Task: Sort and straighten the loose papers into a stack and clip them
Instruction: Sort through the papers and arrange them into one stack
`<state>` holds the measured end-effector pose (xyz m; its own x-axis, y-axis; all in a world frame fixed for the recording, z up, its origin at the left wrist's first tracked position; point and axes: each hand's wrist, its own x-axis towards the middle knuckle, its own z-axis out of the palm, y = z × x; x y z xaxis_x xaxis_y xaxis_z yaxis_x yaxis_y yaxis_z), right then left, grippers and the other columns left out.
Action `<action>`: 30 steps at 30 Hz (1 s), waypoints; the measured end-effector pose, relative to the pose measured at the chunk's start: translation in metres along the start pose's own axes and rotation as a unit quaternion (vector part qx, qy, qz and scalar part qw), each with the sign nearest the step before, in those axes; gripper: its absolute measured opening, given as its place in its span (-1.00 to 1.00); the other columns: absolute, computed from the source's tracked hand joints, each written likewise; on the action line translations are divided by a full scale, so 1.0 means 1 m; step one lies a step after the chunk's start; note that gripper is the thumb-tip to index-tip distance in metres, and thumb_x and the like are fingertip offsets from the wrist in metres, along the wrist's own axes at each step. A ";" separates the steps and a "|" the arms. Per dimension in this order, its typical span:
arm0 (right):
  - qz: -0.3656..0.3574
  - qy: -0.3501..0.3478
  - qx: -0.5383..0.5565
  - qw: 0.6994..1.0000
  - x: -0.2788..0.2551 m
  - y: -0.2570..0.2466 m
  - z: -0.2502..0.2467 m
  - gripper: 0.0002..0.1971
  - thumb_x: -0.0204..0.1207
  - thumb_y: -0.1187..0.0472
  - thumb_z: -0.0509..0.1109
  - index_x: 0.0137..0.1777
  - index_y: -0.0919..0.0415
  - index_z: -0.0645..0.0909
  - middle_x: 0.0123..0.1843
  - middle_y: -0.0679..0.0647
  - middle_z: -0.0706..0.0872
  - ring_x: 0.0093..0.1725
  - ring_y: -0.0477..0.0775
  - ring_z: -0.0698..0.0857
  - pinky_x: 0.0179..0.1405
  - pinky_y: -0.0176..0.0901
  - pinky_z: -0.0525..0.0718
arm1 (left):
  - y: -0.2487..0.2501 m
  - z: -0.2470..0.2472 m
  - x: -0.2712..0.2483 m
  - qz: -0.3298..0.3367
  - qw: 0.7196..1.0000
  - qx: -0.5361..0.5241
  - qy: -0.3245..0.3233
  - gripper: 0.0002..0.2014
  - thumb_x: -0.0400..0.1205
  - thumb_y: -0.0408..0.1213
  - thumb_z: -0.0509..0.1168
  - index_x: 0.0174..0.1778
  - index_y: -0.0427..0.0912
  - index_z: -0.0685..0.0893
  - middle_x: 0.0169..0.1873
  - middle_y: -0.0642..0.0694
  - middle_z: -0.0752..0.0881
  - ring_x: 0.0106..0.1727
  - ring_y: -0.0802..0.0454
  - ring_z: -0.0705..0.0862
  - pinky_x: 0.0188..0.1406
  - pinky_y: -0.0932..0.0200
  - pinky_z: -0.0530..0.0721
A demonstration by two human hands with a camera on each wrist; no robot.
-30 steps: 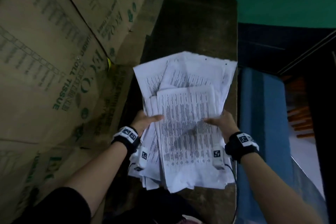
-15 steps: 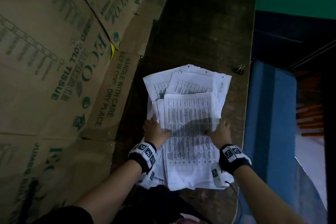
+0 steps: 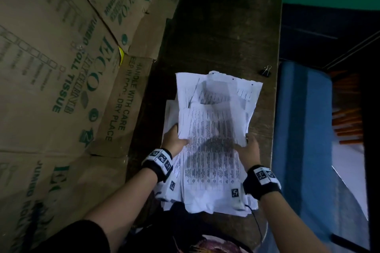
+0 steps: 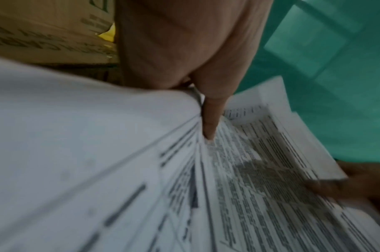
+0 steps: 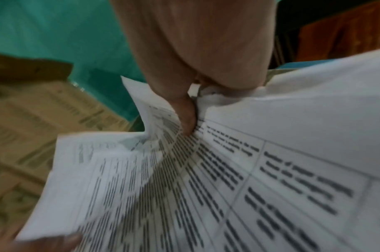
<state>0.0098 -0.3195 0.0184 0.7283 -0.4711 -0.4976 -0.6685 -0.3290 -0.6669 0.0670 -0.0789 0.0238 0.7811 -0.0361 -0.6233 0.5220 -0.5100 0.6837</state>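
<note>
1. The left hand (image 3: 174,141) grips the left edge of the papers (image 3: 213,150), thumb on top of the printed sheet and fingers tucked beneath; the left wrist view shows the thumb (image 4: 210,119) pressed down into the fanned edges
2. The right hand (image 3: 247,150) pinches the right edge the same way, thumb (image 5: 188,117) on the print and fingers hidden under the sheets
3. The papers sit in the middle of the head view, on or just over the dark table (image 3: 226,26); they are uneven, with corners jutting at the top and a few sheets sliding out at the lower left
4. The binder clip (image 3: 266,71) lies on the table toward the upper right of the pile, apart from it and untouched
5. Folded cardboard boxes (image 3: 61,68) fill the left of the frame
6. My judgement: the step in hand is squaring the pile, and clipping is some way off
7. To do it well, loosen the grip so sheets can slide, stand the pile on one edge and tap it on the table, then turn and tap the next edge
8. Gather the lower-left strays first, or they may drop off the near table edge
</note>
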 end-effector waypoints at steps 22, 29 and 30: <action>-0.201 -0.079 0.307 0.927 -0.067 -0.101 -0.095 -0.63 0.28 0.51 0.56 0.10 0.53 0.65 -0.07 0.22 0.82 -0.05 0.20 0.81 -0.01 0.07 0.80 | 0.072 -0.060 -0.065 0.219 0.944 -0.246 0.003 -0.50 0.45 -0.65 0.44 0.06 0.07 0.63 -0.06 0.32 0.79 0.07 0.39 0.72 0.07 0.41 0.65; -0.287 -0.017 0.302 0.909 -0.076 -0.115 -0.100 -0.54 0.29 0.66 0.50 -0.14 0.02 0.80 -0.12 -0.17 0.85 -0.09 -0.16 0.80 -0.08 -0.15 0.75 | 0.096 -0.077 -0.065 0.234 0.956 -0.170 0.054 -0.43 0.29 0.09 0.62 0.18 -0.07 0.75 0.13 0.07 0.78 0.22 0.04 0.72 0.33 -0.06 0.63; -0.287 -0.028 0.291 0.912 -0.078 -0.113 -0.099 -0.56 0.30 0.66 0.50 -0.14 0.03 0.79 -0.12 -0.16 0.85 -0.08 -0.16 0.80 -0.08 -0.20 0.76 | 0.097 -0.075 -0.061 0.196 0.965 -0.168 0.043 -0.41 0.31 0.08 0.62 0.21 -0.12 0.74 0.14 0.04 0.76 0.21 0.05 0.71 0.30 0.07 0.63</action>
<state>0.0139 -0.3264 0.1875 0.9506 -0.3104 0.0090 0.0062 -0.0100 -0.9999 0.0958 -0.0614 0.1571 0.9594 -0.0912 -0.2670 0.2501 -0.1633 0.9544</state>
